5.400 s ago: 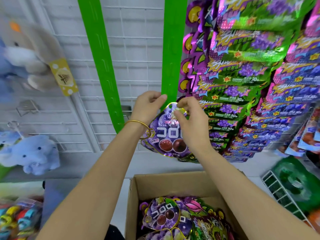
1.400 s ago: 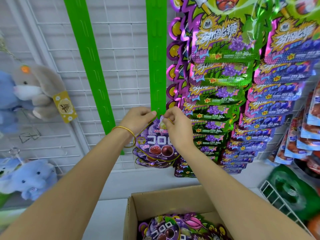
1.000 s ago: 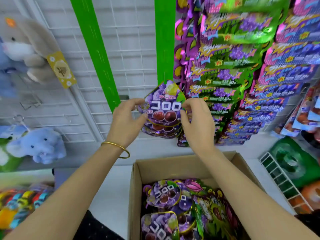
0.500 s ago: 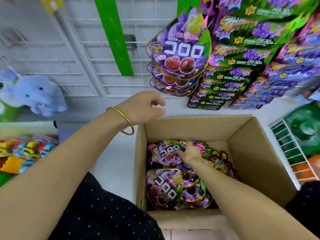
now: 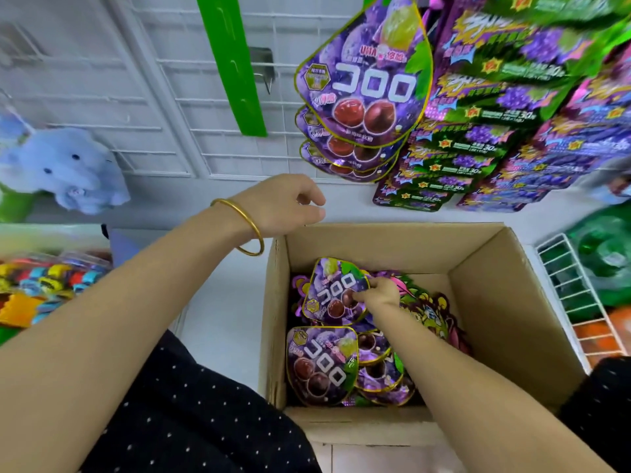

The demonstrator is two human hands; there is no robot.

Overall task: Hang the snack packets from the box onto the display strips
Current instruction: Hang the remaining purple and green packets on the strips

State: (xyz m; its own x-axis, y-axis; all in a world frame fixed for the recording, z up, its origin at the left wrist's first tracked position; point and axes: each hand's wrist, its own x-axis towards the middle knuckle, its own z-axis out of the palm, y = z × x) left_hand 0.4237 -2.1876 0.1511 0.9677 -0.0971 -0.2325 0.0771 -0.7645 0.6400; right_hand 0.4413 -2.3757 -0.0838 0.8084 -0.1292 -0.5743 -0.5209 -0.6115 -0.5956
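Packet (image 5: 333,291), purple, tops the pile inside the cardboard box (image 5: 512,319). The right hand (image 5: 382,295) reaches down into the box, its fingers (image 5: 367,295) clenched on the packet's right edge. Nearer than those fingers, a second packet (image 5: 321,363) lies face up. The left hand (image 5: 286,206) hovers over the box's far left corner, fingers loosely curled, grasping nothing. Above them, three hung packets (image 5: 362,83) overlap beside one bare green strip (image 5: 235,63).

A shop: a white wire grid wall (image 5: 164,97) carries green plastic display strips (image 5: 235,66), hanging purple foil snack packets (image 5: 365,80) and a blue plush elephant (image 5: 68,169).
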